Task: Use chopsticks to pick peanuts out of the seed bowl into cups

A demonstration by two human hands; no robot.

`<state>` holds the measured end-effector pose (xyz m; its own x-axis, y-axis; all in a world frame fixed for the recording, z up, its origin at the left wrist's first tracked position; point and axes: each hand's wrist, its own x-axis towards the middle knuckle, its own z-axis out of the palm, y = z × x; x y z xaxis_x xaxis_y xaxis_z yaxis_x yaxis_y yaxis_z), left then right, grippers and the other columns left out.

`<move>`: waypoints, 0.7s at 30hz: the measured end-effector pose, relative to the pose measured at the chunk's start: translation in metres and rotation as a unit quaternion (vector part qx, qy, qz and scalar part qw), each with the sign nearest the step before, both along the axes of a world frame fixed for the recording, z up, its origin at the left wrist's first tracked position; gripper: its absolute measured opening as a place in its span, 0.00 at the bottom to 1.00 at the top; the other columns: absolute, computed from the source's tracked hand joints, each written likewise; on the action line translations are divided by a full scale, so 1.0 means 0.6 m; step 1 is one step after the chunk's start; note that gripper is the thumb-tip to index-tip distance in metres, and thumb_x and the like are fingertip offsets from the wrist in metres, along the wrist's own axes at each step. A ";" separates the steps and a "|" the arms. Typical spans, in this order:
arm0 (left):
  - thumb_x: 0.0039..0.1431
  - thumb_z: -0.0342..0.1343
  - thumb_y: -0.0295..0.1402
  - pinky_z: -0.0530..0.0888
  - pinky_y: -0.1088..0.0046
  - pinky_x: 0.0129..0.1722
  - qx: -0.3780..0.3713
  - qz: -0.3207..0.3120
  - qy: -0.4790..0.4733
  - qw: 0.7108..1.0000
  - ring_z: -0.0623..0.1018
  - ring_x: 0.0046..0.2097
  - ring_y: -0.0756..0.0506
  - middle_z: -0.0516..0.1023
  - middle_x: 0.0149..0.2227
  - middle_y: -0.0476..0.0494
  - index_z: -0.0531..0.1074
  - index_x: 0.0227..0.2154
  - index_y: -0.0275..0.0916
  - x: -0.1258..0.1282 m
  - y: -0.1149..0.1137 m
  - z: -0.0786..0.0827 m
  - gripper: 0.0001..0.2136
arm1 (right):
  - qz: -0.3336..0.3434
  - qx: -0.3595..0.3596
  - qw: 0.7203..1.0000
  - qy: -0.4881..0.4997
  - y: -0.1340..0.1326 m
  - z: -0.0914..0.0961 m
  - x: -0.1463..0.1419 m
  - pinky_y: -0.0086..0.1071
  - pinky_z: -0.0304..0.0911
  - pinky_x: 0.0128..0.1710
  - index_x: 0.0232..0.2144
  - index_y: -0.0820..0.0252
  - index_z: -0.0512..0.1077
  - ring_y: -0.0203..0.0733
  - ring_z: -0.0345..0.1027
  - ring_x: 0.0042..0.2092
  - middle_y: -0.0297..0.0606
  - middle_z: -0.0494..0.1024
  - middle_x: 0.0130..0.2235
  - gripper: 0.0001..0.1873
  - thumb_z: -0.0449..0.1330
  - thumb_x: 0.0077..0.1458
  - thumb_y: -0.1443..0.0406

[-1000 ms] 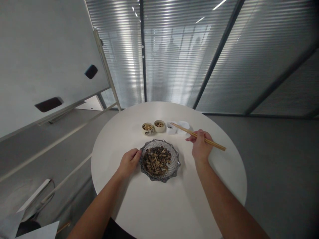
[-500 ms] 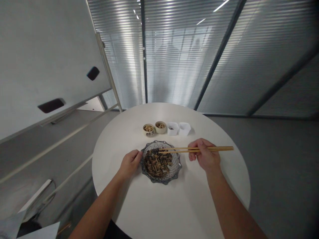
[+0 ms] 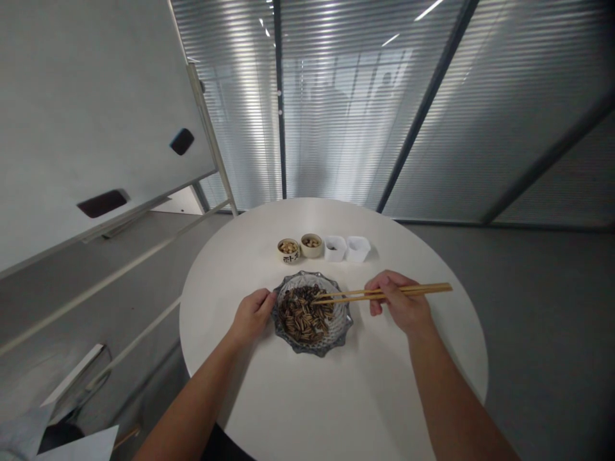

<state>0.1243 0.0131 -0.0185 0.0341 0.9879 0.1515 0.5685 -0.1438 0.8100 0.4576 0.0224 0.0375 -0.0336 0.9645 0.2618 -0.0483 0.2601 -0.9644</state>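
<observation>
My right hand (image 3: 401,302) grips a pair of bamboo chopsticks (image 3: 384,292), which lie nearly level with their tips over the seeds. Those striped sunflower seeds (image 3: 300,317) fill a scalloped glass dish (image 3: 342,333). My left hand (image 3: 252,315) rests against the dish's left rim, fingers curled together, holding nothing. Beyond the dish stand two small ceramic bowls of nuts (image 3: 288,250) (image 3: 311,245), one with dark characters on its side. To their right are two small white paper cups (image 3: 335,248) (image 3: 358,248); the first has something dark inside.
Everything stands on a round white table (image 3: 269,397). A whiteboard on a metal stand (image 3: 96,109) rises at the left, its frame close to the table's far-left edge. Behind the table is a wall of glass with blinds (image 3: 346,115); grey floor surrounds the table.
The chopsticks have swung from pointing toward the white cups to lying level, and their tips have moved over the seeds. My right hand has moved nearer the dish. My left hand has stayed by the rim.
</observation>
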 end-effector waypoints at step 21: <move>0.67 0.46 0.49 0.60 0.72 0.31 -0.015 -0.009 -0.001 1.000 0.65 0.30 0.49 0.64 0.24 0.51 0.64 0.23 0.40 -0.001 0.000 0.003 0.22 | 0.003 -0.044 0.997 -0.059 -0.005 -0.009 -0.064 0.28 0.62 0.17 0.26 0.58 0.74 0.37 0.67 0.17 0.34 0.74 0.16 0.26 0.61 0.58 0.43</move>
